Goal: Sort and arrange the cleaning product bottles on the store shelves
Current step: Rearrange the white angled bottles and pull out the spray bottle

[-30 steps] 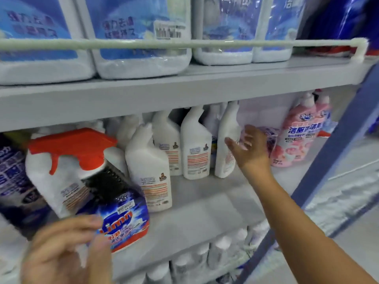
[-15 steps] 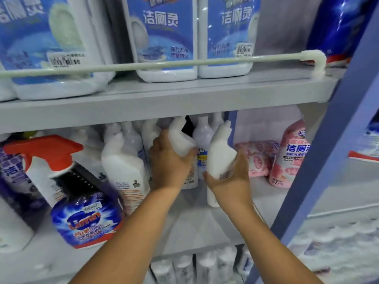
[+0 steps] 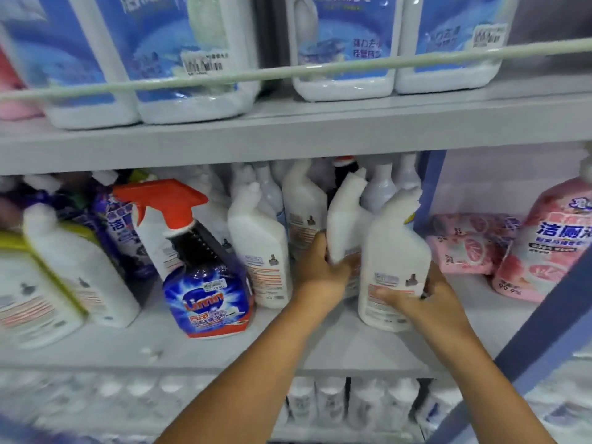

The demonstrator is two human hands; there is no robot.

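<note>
While a second ago only the right hand reached for the white bottles, now both at work on the middle shelf: left hand with fingers curled round the rear white bottle, right hand with fingers wrapped low about the front white bottle, drawn nearer the shelf's front edge than half a second back. Probably pulling the pair forward to face up the row. Still standing near the left end: red-triggered spray bottle, tilted. Contents of the opaque white bottles: cannot tell.
</note>
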